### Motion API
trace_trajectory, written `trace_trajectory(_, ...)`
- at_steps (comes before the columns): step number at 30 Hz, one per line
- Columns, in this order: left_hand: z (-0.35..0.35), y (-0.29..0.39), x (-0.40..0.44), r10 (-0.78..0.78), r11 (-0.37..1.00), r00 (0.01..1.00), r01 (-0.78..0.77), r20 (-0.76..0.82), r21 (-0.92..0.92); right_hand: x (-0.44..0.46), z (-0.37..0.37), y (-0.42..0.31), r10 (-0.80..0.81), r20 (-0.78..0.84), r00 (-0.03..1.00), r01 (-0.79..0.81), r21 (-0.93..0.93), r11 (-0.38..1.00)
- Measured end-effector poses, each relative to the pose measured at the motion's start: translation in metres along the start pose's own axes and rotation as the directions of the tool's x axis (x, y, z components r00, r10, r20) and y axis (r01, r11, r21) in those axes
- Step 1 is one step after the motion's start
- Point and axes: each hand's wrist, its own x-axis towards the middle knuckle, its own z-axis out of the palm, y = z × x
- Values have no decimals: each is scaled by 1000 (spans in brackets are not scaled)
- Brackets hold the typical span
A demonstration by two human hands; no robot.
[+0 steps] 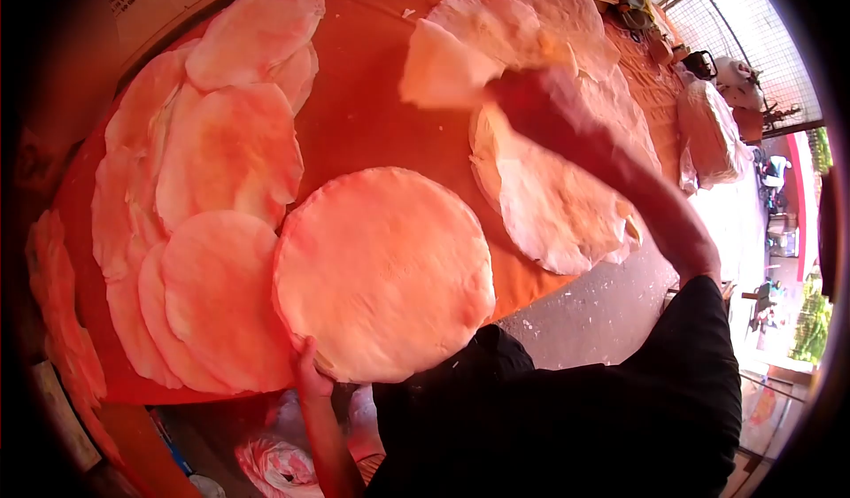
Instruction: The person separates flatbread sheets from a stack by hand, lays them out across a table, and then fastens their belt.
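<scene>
From the head-worn camera, a table under an orange-red cover (pixel 363 82) curved across the view, spread with thin, pale, dough-like sheets. The largest round (pixel 385 272) lay flat at the near edge, centre, close to the person's dark clothing (pixel 567 418), its lower part seeming to overhang the table. The left hand (pixel 314 372) grasped its lower-left rim, a digit showing on top; any fingers beneath were hidden. The right hand (pixel 522 95) reached across to the far right-hand sheets (pixel 567 197), beside a pale folded flap (pixel 443 64). That hand was blurred, so whether it gripped the flap could not be told. More sheets (pixel 226 148) overlapped in a long heap on the left. A wrapped bundle (pixel 711 135) stood beyond the table at the right.

The round looked soft, floppy and fairly light, thicker at its slightly puckered rim and probably easy to tear or stretch. A single pinch would likely let it sag; two well-spaced holds on the rim, with flat fingers underneath, seemed the safer grasp.
</scene>
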Motion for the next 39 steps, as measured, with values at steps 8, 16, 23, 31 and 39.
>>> trace_trajectory(8, -17, -3, 5, -14, 998, 999, 11, 42, 55, -105, 61, -56, 444, 286, 849, -526, 539, 658)
trace_trajectory(16, -11, 0, 5, -27, 999, 998, 24, 63, 49, -121, 155, 79, 735, 529, 423, -872, 459, 172)
trace_trajectory(23, -20, -3, 7, -26, 998, 1000, 26, 1, 61, -74, 95, 75, 742, -194, 641, -738, 109, 666)
trace_trajectory(31, 60, 32, -39, 144, 988, 956, -153, 257, 15, -59, 75, -83, 511, 254, 821, -529, 673, 516)
trace_trajectory(39, 79, 32, -34, 92, 982, 943, -140, 321, 129, -69, 50, -274, 94, 657, 748, -664, 741, 101)
